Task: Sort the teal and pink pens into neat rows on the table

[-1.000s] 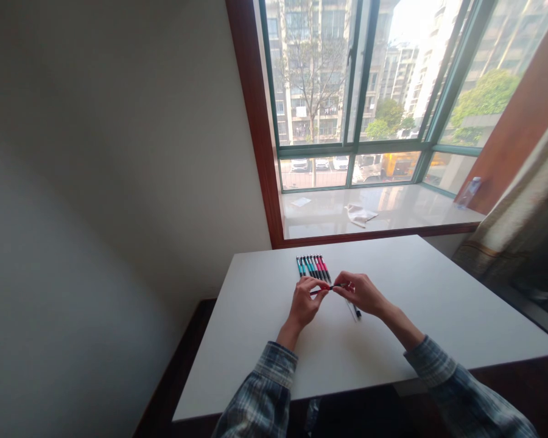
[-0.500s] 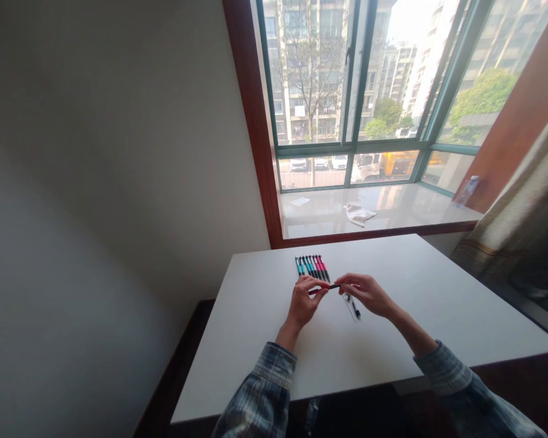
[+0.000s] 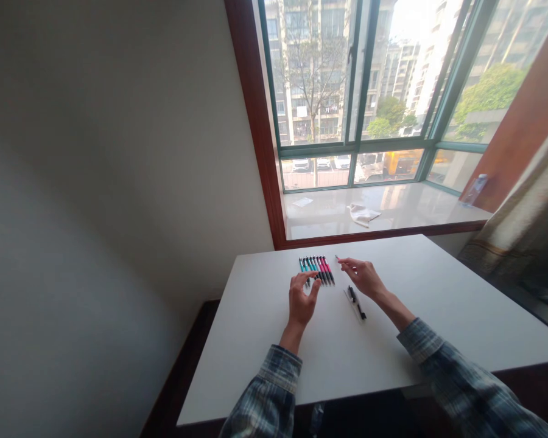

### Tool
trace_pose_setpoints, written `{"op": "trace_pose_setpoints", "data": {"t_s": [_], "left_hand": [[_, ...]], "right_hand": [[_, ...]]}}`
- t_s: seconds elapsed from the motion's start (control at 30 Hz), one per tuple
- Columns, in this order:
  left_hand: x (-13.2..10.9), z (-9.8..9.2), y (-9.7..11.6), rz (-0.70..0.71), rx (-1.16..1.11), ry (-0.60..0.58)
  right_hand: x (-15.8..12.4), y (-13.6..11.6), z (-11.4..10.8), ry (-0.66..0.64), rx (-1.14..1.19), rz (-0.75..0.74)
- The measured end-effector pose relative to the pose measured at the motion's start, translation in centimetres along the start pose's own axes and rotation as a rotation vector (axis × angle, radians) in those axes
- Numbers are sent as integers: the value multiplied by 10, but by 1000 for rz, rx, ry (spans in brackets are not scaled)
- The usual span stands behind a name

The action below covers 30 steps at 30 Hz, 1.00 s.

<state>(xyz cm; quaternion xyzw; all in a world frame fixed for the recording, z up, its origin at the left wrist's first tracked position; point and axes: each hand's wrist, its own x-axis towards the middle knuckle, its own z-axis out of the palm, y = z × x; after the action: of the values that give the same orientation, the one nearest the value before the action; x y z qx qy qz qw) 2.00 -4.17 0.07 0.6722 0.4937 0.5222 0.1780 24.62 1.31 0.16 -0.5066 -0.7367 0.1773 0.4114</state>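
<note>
A row of pens point(image 3: 317, 267) with teal and pink-red barrels and black grips lies side by side near the far edge of the white table point(image 3: 256, 340). My left hand point(image 3: 302, 299) hovers over the near ends of the row, thumb and fingers apart, holding nothing. To the right of the row, my right hand point(image 3: 364, 277) pinches a pen point(image 3: 337, 257). Only its tip end pokes out past the fingers; the rest is hidden. Closer to me lie black pen parts point(image 3: 357, 303) beside a thin clear strip or tube.
Behind the table is a window sill point(image 3: 319, 225) with a crumpled white cloth point(image 3: 363, 215), and a clear bottle point(image 3: 475, 190) stands at its right. A bare wall point(image 3: 119, 182) rises on the left. A curtain point(image 3: 511, 219) hangs at the right.
My hands have drawn apart. The left let go of the pen that both were holding, and its fingers spread. My right hand moved up beside the row with the pen.
</note>
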Motion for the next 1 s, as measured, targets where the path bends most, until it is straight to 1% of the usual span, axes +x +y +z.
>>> {"op": "trace_pose_setpoints", "data": {"t_s": [0.13,0.33,0.6,0.67,0.8,0.83,0.87,1.0], "left_hand": [[0,1,-1,-3,19,-4],[1,1,0,-15,35,-22],[0,1,0,-27,53,-31],[0,2,0,-31,57,-29],[0,1,1,-34,34,-42],[0,1,1,-34,26,-49],[0,2,2,-33,22,-57],[-1,3,3,-17,23,-93]], "right_hand": [[2,6,8,-89,-138,-16],[1,8,15,-164,-275,13],[-7,5,17,-206,-306,-14],[-8,5,14,-207,-293,-31],[-9,13,-3,-92,-234,-13],[-10,16,-9,-86,-206,-12],[-11,18,-15,-102,-174,-18],[-19,23,-33,-248,-93,-57]]}}
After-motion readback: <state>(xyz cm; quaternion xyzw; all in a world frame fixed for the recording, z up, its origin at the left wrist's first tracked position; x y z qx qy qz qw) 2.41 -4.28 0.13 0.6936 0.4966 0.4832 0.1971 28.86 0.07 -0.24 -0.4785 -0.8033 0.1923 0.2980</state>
